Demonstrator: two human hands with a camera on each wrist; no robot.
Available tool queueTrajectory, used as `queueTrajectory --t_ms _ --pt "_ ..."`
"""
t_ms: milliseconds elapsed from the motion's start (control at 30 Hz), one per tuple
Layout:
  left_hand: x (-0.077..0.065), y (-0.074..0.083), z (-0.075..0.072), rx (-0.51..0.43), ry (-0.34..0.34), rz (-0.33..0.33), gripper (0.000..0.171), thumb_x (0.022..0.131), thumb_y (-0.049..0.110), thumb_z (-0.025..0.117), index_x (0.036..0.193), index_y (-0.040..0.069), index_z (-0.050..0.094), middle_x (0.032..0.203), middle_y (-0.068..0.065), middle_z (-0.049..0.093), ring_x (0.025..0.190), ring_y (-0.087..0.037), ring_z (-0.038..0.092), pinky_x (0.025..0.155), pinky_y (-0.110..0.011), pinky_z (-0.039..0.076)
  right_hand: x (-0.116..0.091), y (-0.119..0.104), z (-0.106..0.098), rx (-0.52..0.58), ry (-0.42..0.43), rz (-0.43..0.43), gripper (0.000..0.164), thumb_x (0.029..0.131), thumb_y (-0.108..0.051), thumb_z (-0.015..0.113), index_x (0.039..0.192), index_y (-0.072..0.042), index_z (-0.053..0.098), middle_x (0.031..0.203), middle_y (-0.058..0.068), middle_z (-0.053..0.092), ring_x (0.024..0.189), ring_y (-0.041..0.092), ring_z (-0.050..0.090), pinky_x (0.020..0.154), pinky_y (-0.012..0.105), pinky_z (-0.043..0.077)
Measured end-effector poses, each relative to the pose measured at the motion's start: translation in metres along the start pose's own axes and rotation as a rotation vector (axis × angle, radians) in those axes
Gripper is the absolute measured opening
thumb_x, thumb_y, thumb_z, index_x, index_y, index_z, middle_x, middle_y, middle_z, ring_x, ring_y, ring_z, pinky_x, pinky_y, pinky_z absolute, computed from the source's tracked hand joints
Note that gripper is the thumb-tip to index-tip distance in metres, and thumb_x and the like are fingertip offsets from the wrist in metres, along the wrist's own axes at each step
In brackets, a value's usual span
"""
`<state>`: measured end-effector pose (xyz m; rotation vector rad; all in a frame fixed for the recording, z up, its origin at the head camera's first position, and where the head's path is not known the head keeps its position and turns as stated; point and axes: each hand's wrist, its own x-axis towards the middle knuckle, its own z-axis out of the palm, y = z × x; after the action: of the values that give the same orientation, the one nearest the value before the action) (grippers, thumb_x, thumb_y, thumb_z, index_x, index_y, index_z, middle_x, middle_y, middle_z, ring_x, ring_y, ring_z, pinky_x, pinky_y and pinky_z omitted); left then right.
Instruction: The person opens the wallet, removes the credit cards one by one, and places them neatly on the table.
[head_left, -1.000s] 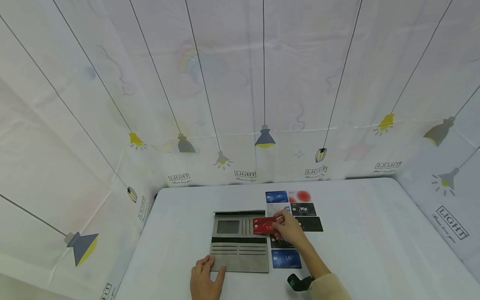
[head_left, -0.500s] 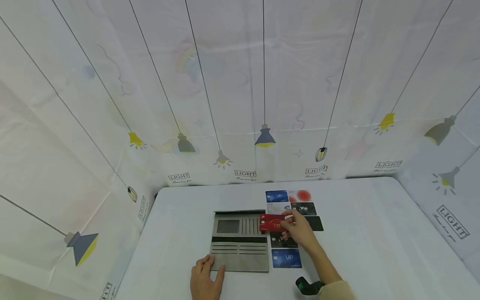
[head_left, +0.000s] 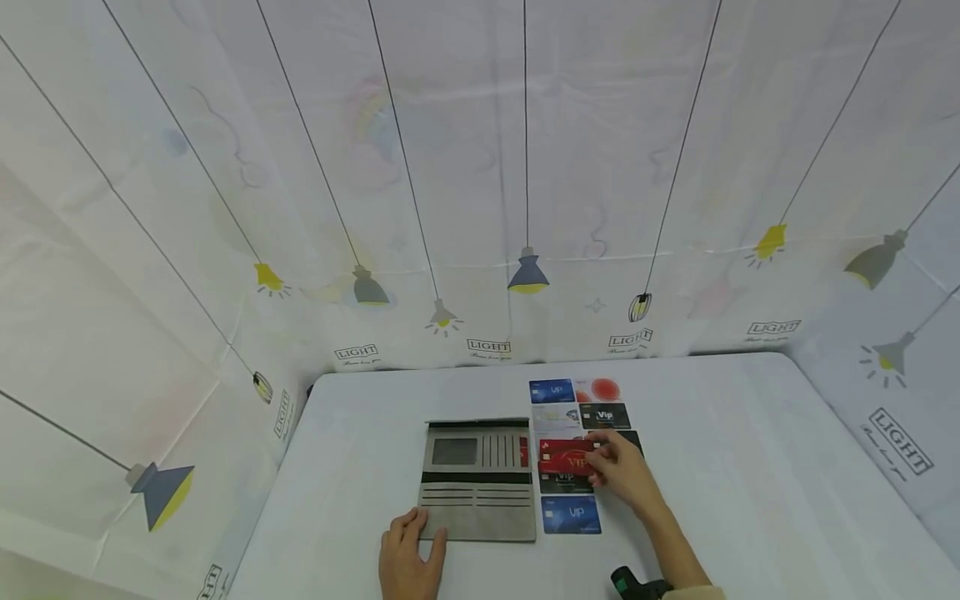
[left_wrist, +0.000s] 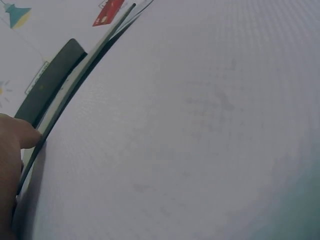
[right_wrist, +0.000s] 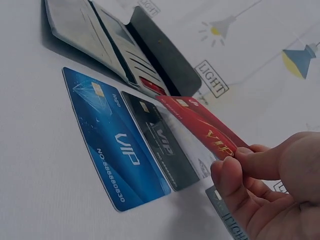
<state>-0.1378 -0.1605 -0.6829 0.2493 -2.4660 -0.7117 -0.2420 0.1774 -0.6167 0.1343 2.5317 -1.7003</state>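
Observation:
A grey wallet (head_left: 477, 523) lies unfolded on the table, with card slots and a dark window. My left hand (head_left: 411, 557) rests on its lower left corner; in the left wrist view a finger touches the wallet's edge (left_wrist: 80, 82). Between thumb and fingers my right hand (head_left: 626, 473) pinches a red VIP card (right_wrist: 205, 125) by one end. The card is raised, just right of the wallet and over a black VIP card (right_wrist: 160, 140). A strip of another red card (head_left: 523, 452) shows in the wallet's upper right slot. Below the black card lies a blue VIP card (head_left: 572, 515).
Further cards lie flat in two columns right of the wallet: a blue one (head_left: 551, 391), a white one with a red circle (head_left: 597, 390) and a black Vip card (head_left: 605, 415). The white table (head_left: 750, 483) meets a lamp-patterned backdrop (head_left: 480, 208).
The right hand has drawn the red VIP card rightward, off the wallet and above the black card. A red strip in the wallet's slot has come into view. The left hand stays put.

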Motion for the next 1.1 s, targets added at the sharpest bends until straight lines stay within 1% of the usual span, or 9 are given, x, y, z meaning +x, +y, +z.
queueTrajectory --t_ms 233,367,533,700,833,1000,1100 --pt "-0.001 0.001 0.0 0.015 -0.012 -0.012 0.04 0.076 0.028 0.086 0.108 0.006 0.076 0.111 -0.005 0.067 0.093 -0.021 0.058 0.076 -0.037 0.05 -0.004 0.007 -0.009 -0.104 0.057 0.012 0.031 0.098 -0.011 0.063 0.128 -0.007 0.058 0.097 0.015 0.063 0.067 0.017 0.062 0.059 0.024 0.052" --pt "-0.001 0.0 0.0 0.017 -0.007 -0.008 0.039 0.075 0.027 0.087 0.107 0.007 0.076 0.111 -0.005 0.067 0.092 -0.021 0.058 0.076 -0.038 0.049 -0.006 0.01 -0.014 -0.099 0.058 0.02 0.031 0.098 -0.01 0.062 0.128 -0.005 0.058 0.096 0.015 0.06 0.066 0.018 0.061 0.058 0.025 0.052" --pt "-0.001 0.0 0.001 0.016 -0.013 -0.013 0.04 0.075 0.027 0.087 0.107 0.007 0.075 0.111 -0.005 0.067 0.093 -0.021 0.058 0.077 -0.038 0.049 -0.007 0.02 -0.02 -0.116 0.068 0.021 0.031 0.098 -0.009 0.061 0.128 -0.004 0.057 0.098 0.016 0.059 0.066 0.015 0.061 0.057 0.026 0.052" --pt "-0.001 -0.002 0.002 0.013 -0.028 -0.029 0.04 0.076 0.029 0.086 0.108 0.008 0.075 0.112 -0.004 0.067 0.094 -0.021 0.058 0.078 -0.038 0.049 -0.009 0.03 -0.031 -0.104 0.075 0.05 0.032 0.099 -0.01 0.06 0.13 -0.004 0.056 0.103 0.018 0.06 0.068 0.016 0.063 0.059 0.026 0.054" --pt "-0.001 -0.003 0.003 0.01 -0.019 -0.028 0.039 0.076 0.029 0.086 0.108 0.009 0.076 0.113 -0.003 0.067 0.094 -0.021 0.058 0.078 -0.038 0.049 -0.01 0.035 -0.042 -0.099 0.064 0.054 0.033 0.099 -0.009 0.059 0.132 -0.003 0.055 0.106 0.02 0.061 0.069 0.019 0.065 0.06 0.027 0.054" --pt "-0.001 -0.004 0.004 0.001 -0.004 -0.004 0.039 0.075 0.028 0.086 0.107 0.008 0.076 0.112 -0.005 0.067 0.092 -0.021 0.058 0.077 -0.038 0.049 -0.015 0.04 -0.055 -0.143 0.068 0.079 0.035 0.099 -0.009 0.058 0.133 -0.002 0.055 0.105 0.021 0.062 0.068 0.018 0.065 0.058 0.028 0.053" --pt "-0.001 -0.004 0.003 0.001 -0.002 -0.001 0.039 0.075 0.028 0.086 0.107 0.008 0.076 0.111 -0.006 0.067 0.092 -0.023 0.058 0.077 -0.038 0.049 -0.017 0.042 -0.06 -0.171 0.067 0.098 0.035 0.099 -0.008 0.058 0.133 -0.001 0.055 0.103 0.02 0.063 0.068 0.017 0.064 0.057 0.028 0.053"
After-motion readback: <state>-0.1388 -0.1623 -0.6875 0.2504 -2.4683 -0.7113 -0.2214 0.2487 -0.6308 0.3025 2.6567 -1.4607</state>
